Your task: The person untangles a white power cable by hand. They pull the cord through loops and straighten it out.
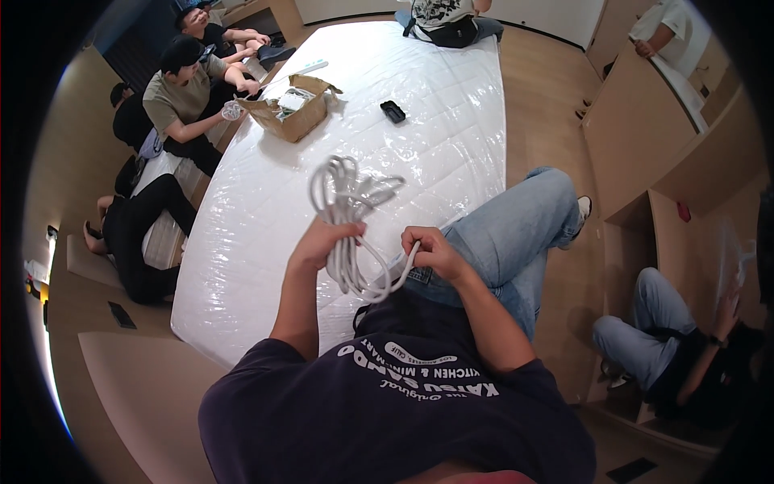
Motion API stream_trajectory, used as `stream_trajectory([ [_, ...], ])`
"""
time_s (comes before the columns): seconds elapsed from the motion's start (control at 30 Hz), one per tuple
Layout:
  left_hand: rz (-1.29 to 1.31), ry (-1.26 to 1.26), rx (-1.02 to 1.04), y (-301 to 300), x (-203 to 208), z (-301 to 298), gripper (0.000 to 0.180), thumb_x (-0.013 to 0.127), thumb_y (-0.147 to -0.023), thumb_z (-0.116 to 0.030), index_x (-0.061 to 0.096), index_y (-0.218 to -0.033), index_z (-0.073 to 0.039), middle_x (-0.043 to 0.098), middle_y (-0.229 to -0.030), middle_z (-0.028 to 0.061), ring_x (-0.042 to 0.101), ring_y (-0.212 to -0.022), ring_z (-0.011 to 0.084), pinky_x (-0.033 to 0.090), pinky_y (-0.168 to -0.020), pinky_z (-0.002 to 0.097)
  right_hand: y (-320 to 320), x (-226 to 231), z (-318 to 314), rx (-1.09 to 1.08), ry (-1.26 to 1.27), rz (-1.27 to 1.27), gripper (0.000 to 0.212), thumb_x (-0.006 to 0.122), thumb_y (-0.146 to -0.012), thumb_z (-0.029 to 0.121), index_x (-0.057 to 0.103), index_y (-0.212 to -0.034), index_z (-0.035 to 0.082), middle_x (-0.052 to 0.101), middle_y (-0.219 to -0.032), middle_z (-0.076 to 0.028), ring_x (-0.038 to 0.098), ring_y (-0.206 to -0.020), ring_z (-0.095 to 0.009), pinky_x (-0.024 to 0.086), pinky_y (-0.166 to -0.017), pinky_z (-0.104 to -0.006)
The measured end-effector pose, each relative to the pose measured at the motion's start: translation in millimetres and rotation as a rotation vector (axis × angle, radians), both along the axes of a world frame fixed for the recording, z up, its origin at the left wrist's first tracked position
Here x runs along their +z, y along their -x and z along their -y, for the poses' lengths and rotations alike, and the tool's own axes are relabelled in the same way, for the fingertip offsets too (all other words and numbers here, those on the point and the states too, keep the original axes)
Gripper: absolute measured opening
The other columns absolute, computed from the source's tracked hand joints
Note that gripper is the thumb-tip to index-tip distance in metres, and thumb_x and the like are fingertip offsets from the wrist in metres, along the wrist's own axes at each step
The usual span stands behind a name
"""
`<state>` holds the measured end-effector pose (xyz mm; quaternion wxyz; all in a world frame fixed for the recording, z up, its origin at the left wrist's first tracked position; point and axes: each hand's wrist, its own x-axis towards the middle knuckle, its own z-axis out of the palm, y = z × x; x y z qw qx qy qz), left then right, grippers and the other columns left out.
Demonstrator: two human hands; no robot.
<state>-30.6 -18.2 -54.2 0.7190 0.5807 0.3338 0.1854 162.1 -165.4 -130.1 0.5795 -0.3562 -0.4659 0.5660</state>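
Observation:
A looped bundle of white cable [345, 194] is gripped around its middle by my left hand [324, 240]. Loops fan out above the fist, and more hang below it. My right hand [431, 252], to the right and slightly lower, pinches a single length of the same cable that curves up from the bottom of the bundle. Both hands are above the near part of a plastic-wrapped white mattress [242, 242], close to my bent leg in jeans.
Farther up the mattress stand an open cardboard box [302, 121] with white items inside and a small black tray [393, 111]. A white power strip [310, 67] lies behind the box. Several people sit around the mattress. Wooden cabinets [637, 121] line the right side.

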Motion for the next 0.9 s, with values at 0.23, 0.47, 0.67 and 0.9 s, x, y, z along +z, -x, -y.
stream_trajectory([
  [0.23, -0.134, -0.085, -0.229, -23, -14, 36, 0.044, 0.077, -0.078, -0.018, 0.059, -0.114, 0.0, 0.065, -0.099, 0.0081, 0.061, -0.086, 0.0146, 0.051, -0.075, 0.0289, 6, -6, -6, -0.054, 0.057, -0.086, 0.025, 0.061, -0.068, -0.001, 0.059, -0.092, 0.002, 0.054, -0.081, 0.002, 0.05, -0.072, -0.005, 0.041, -0.064, -0.0209],
  [0.47, 0.065, -0.189, -0.217, -45, -16, 53, 0.07, 0.086, -0.066, -0.011, 0.051, -0.125, 0.001, 0.061, -0.112, 0.0099, 0.058, -0.103, 0.0177, 0.047, -0.09, 0.0303, 9, -13, -11, -0.313, -0.131, 0.156, 0.052, 0.06, -0.079, 0.004, 0.043, -0.128, 0.001, 0.054, -0.117, -0.01, 0.05, -0.11, -0.018, 0.04, -0.097, -0.0326],
  [0.67, 0.038, -0.181, -0.299, -44, -14, 52, 0.088, 0.084, -0.06, -0.001, 0.041, -0.137, 0.001, 0.057, -0.125, 0.0103, 0.055, -0.113, 0.0192, 0.045, -0.096, 0.0323, 7, -27, -9, -0.23, -0.138, 0.155, 0.066, 0.059, -0.08, 0.006, 0.031, -0.139, 0.001, 0.044, -0.132, -0.014, 0.045, -0.123, -0.023, 0.037, -0.104, -0.0362],
  [0.9, 0.033, -0.092, -0.322, -29, -18, 47, 0.087, 0.079, -0.06, 0.005, 0.041, -0.139, 0.0, 0.059, -0.122, 0.0077, 0.057, -0.11, 0.0178, 0.045, -0.095, 0.0315, 13, -14, -4, -0.151, -0.129, 0.17, 0.072, 0.059, -0.079, 0.004, 0.025, -0.143, 0.003, 0.043, -0.134, -0.013, 0.045, -0.124, -0.023, 0.038, -0.103, -0.036],
])
